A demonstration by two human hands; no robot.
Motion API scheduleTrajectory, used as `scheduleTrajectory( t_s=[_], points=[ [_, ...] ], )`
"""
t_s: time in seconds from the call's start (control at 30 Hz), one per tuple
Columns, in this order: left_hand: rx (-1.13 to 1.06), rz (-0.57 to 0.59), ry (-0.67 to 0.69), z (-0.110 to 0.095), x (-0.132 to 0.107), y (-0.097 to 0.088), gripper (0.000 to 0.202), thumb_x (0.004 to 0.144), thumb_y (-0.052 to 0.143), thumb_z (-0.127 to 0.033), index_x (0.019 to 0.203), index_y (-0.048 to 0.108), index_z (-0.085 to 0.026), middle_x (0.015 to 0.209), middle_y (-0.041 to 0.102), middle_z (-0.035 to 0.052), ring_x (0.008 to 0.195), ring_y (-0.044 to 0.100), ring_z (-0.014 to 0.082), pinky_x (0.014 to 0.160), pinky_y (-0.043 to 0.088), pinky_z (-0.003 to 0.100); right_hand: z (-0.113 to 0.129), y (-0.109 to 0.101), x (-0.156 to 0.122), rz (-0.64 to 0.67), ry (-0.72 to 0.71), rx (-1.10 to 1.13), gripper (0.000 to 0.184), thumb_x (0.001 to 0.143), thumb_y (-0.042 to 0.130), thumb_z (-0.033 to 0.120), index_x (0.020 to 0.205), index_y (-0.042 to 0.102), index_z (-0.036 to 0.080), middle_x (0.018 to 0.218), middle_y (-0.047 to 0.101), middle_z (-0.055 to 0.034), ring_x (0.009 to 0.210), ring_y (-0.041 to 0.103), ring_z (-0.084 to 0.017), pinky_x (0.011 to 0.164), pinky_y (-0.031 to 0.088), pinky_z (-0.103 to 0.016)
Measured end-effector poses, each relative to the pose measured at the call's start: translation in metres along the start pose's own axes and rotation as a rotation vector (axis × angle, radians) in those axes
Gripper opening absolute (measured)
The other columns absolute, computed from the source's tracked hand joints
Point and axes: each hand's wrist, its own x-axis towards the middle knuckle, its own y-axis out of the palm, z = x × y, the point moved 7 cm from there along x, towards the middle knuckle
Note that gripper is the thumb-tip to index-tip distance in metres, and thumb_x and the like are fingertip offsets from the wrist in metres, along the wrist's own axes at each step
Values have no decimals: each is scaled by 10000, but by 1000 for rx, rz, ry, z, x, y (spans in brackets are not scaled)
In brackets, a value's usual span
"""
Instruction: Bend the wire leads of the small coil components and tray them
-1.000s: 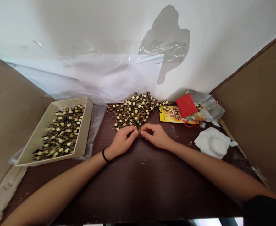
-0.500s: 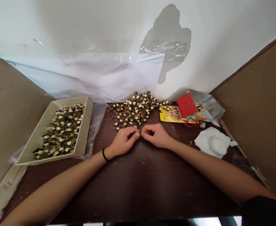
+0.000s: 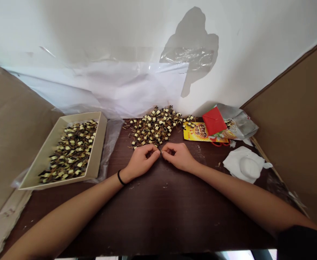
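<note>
Close together over the dark table, my left hand (image 3: 144,159) and my right hand (image 3: 179,156) both pinch with thumb and forefinger. A small dark part (image 3: 160,153) shows between the fingertips, mostly hidden by them, so its exact kind is unclear. Just beyond the hands lies a pile of small electronic coils (image 3: 155,124) with pale yellow bands, black ends and thin copper-coloured wire leads. More such coils (image 3: 72,150) fill much of a cream tray (image 3: 96,151) to the left of my left hand.
Right of the pile lies a yellow snack packet (image 3: 193,131), beside a red packet (image 3: 215,121) and a silvery bag (image 3: 242,122). Crumpled white tissue (image 3: 233,160) rests nearer the right side. Cardboard panels (image 3: 296,119) flank the table, and a white wall stands behind.
Both hands keep their pinch in nearly the same place. The fingertips have shifted very slightly, and less of the small dark part shows. Nothing else has visibly moved.
</note>
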Motion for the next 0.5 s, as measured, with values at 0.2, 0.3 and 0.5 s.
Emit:
scheduleTrajectory(
  t_s=[0.2, 0.3, 0.5],
  points=[
    [11, -75, -35, 4, 0, -4, 257, 834, 493, -290, 624, 561, -158, 550, 551, -24, 554, 498, 114, 559, 388, 218, -1, 1, -2, -3, 10, 7, 148, 769, 551, 183, 645, 624, 147, 555, 591, 22, 503, 487, -80, 531, 385, -194],
    [26, -108, -48, 5, 0, -5, 244, 828, 501, -287, 630, 566, -159, 559, 561, -24, 550, 500, 112, 557, 390, 216, 2, 0, -3, -11, -34, -45, 152, 774, 550, 185, 657, 638, 146, 579, 611, 13, 532, 498, -87, 552, 387, -197],
    [65, -137, -51, 6, 0, -5, 224, 822, 500, -266, 644, 583, -157, 598, 596, -14, 549, 506, 110, 563, 400, 216, 6, -2, -6, -34, -93, -68, 155, 779, 535, 180, 660, 630, 148, 580, 598, 13, 538, 498, -91, 555, 389, -194]
  ],
)
